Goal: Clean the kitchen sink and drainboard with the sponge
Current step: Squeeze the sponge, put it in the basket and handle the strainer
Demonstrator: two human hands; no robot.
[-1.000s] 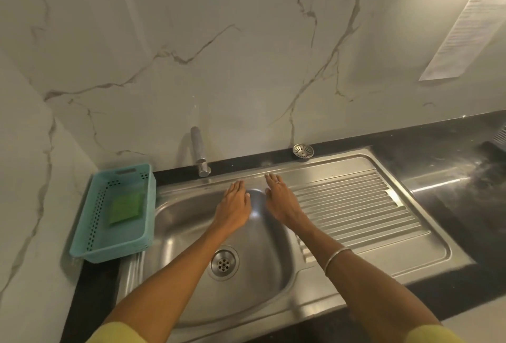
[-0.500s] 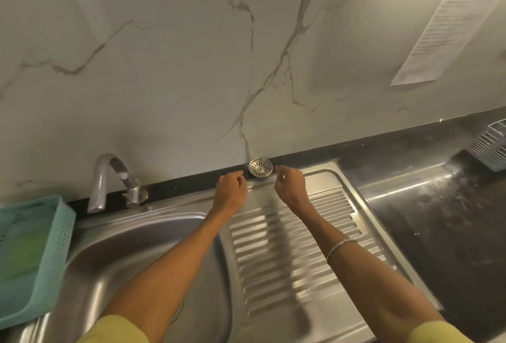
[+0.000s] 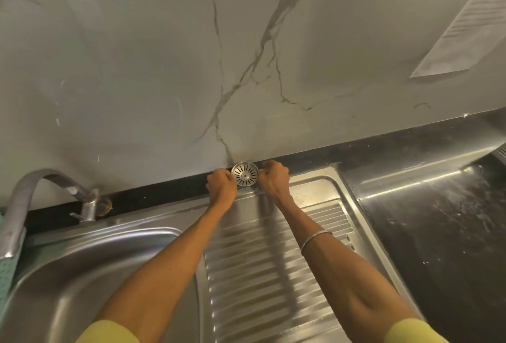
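Observation:
A round metal drain strainer (image 3: 244,174) leans against the marble wall at the back edge of the ribbed steel drainboard (image 3: 273,260). My left hand (image 3: 221,188) pinches its left rim and my right hand (image 3: 273,181) pinches its right rim, fingers curled. The steel sink bowl (image 3: 82,282) lies at lower left, under my left forearm. No sponge is in view.
A curved grey tap (image 3: 41,186) stands at the back left of the sink. The corner of a teal plastic basket (image 3: 6,274) shows at the left edge. Black, wet-looking countertop (image 3: 438,233) stretches to the right. A paper sheet (image 3: 471,22) hangs on the wall.
Both hands moved from the sink bowl's back rim rightward to the strainer and closed on its two sides. The view shifted right, so the basket slid almost out of frame.

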